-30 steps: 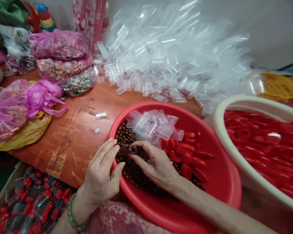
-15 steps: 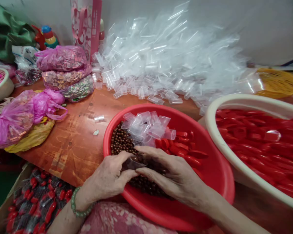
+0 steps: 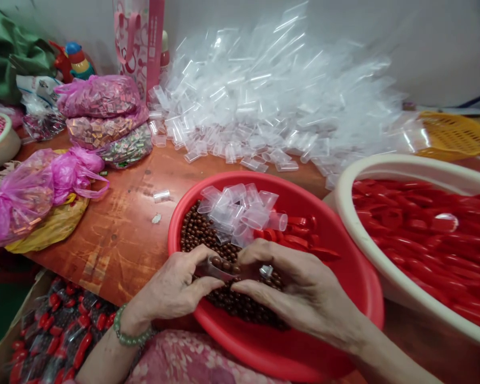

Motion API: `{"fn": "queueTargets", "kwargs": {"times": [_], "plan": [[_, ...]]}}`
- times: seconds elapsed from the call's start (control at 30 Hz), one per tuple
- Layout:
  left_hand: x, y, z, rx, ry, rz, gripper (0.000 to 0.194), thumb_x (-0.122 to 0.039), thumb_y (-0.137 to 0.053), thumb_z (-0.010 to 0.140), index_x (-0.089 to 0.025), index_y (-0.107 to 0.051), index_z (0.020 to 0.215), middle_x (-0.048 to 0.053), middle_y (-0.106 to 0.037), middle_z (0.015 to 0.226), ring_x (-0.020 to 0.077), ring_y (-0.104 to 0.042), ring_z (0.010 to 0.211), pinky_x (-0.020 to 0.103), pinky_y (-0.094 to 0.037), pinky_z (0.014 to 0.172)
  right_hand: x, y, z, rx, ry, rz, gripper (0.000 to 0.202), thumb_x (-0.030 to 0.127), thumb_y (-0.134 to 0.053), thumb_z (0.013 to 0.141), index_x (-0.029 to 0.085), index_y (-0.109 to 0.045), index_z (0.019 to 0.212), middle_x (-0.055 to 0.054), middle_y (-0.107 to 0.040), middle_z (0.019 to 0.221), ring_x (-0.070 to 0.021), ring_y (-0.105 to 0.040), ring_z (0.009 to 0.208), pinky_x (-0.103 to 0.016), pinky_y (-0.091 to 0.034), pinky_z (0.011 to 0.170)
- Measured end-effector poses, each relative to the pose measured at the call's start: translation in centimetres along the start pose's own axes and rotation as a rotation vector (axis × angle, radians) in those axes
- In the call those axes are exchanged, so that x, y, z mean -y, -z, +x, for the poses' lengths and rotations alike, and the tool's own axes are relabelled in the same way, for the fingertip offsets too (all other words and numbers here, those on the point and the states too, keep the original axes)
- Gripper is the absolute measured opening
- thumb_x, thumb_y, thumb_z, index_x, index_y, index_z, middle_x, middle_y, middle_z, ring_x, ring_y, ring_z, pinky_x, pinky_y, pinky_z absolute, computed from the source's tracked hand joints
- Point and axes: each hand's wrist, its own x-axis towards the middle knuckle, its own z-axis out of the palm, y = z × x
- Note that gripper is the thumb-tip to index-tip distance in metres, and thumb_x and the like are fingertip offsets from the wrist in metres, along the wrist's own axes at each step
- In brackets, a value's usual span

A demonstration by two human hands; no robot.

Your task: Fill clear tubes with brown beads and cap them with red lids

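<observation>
A red basin (image 3: 368,298) holds brown beads (image 3: 198,226), a heap of clear plastic sleeves (image 3: 240,208) and red plastic pieces (image 3: 304,234). Over the beads, my left hand (image 3: 176,282) pinches a clear sleeve (image 3: 221,271) lying on its side, with a few brown beads at its mouth. To the right of that sleeve is my right hand (image 3: 292,288), its thumb and fingers apart and curved above the beads. A small shiny silvery piece (image 3: 266,271) shows between them; whether the hand touches it is unclear.
A cream basin (image 3: 344,197) of red pieces stands at the right. Clear sleeves (image 3: 264,106) are piled along the wall. Pink bags (image 3: 28,186) lie at the left, above a box of filled red-capped packs (image 3: 60,330). One loose sleeve (image 3: 161,196) lies on the table.
My right hand has drawn back slightly from the left, its thumb and fingers parting wider. The sleeve in my left hand now shows more plainly, with beads at its mouth.
</observation>
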Motion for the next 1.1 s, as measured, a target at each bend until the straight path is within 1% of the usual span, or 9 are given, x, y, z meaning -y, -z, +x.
{"fn": "queueTargets", "kwargs": {"times": [0.13,0.27,0.4,0.53,0.67,0.8,0.97,1.03,1.1], "plan": [[0.3,0.0,-0.1,-0.009,-0.021,0.044,0.012,-0.016,-0.055,0.088,-0.017,-0.057,0.099,0.001,-0.063,0.090,0.0135,-0.057,0.082,0.023,-0.042,0.073,0.2,0.1,1.4,0.124,0.077,-0.029,0.017,0.026,-0.065,0.087,0.019,-0.060,0.101,-0.001,-0.062,0.081,-0.0112,-0.057,0.070,-0.021,-0.048,0.061],[0.4,0.0,-0.2,-0.002,-0.035,0.073,0.009,-0.017,-0.054,0.088,-0.016,-0.057,0.096,0.001,-0.062,0.087,0.0134,-0.055,0.077,0.023,-0.041,0.070,0.4,-0.1,2.2,0.229,0.089,-0.020,0.006,0.025,-0.059,0.091,0.019,-0.058,0.092,-0.001,-0.056,0.079,-0.0102,-0.053,0.068,-0.020,-0.045,0.059],[0.1,0.2,0.0,0.008,-0.039,0.021,0.015,-0.015,-0.053,0.088,-0.016,-0.058,0.102,0.002,-0.064,0.090,0.0130,-0.057,0.078,0.023,-0.042,0.073,0.1,-0.5,1.8,0.158,0.029,0.017,0.021,0.030,-0.061,0.090,0.020,-0.049,0.075,0.002,-0.050,0.070,-0.0098,-0.047,0.061,-0.021,-0.040,0.053],[-0.1,0.3,0.3,0.020,-0.009,-0.022,0.016,-0.014,-0.055,0.087,-0.016,-0.060,0.102,0.001,-0.066,0.090,0.0123,-0.059,0.080,0.022,-0.043,0.074,-0.4,-1.0,0.8,0.073,-0.071,0.110,0.026,0.030,-0.063,0.088,0.021,-0.045,0.072,0.004,-0.048,0.066,-0.0091,-0.044,0.057,-0.020,-0.039,0.051],[0.2,0.3,0.5,-0.033,0.003,-0.110,0.013,-0.016,-0.056,0.087,-0.017,-0.059,0.100,0.001,-0.066,0.092,0.0121,-0.060,0.083,0.022,-0.045,0.076,-0.6,-0.9,-0.1,0.112,-0.125,0.107,0.026,0.029,-0.063,0.087,0.020,-0.048,0.069,0.003,-0.052,0.066,-0.0094,-0.048,0.058,-0.021,-0.041,0.053],[-0.1,0.0,0.1,-0.024,0.061,-0.286,0.012,-0.020,-0.057,0.089,-0.017,-0.058,0.100,0.004,-0.068,0.096,0.0145,-0.062,0.090,0.025,-0.047,0.080,-0.9,1.0,-1.3,0.170,-0.232,0.028,0.010,0.028,-0.062,0.088,0.020,-0.059,0.082,0.000,-0.063,0.075,-0.0118,-0.058,0.066,-0.022,-0.047,0.061],[-1.4,-0.7,-0.7,-0.024,0.058,-0.363,0.012,-0.028,-0.056,0.092,-0.018,-0.057,0.099,0.004,-0.069,0.094,0.0146,-0.065,0.087,0.028,-0.051,0.083,-2.7,4.6,-4.7,-0.111,-0.419,-0.192,0.014,0.033,-0.060,0.088,0.021,-0.061,0.083,-0.001,-0.065,0.076,-0.0155,-0.060,0.068,-0.027,-0.048,0.064],[-1.8,-0.8,-0.9,-0.037,0.035,-0.333,0.011,-0.026,-0.057,0.092,-0.020,-0.058,0.100,0.002,-0.070,0.092,0.0137,-0.066,0.086,0.026,-0.052,0.081,-3.2,5.5,-6.3,-0.083,-0.477,-0.280,0.015,0.034,-0.057,0.089,0.021,-0.062,0.085,-0.002,-0.066,0.077,-0.0169,-0.060,0.069,-0.029,-0.047,0.064],[-2.1,-0.8,-1.0,-0.054,-0.010,-0.279,0.010,-0.022,-0.059,0.090,-0.022,-0.059,0.100,0.000,-0.071,0.092,0.0127,-0.067,0.085,0.024,-0.052,0.079,-3.7,5.7,-7.5,0.042,-0.480,-0.384,0.015,0.031,-0.054,0.091,0.021,-0.063,0.085,-0.003,-0.067,0.079,-0.0184,-0.061,0.071,-0.032,-0.046,0.068]]}}
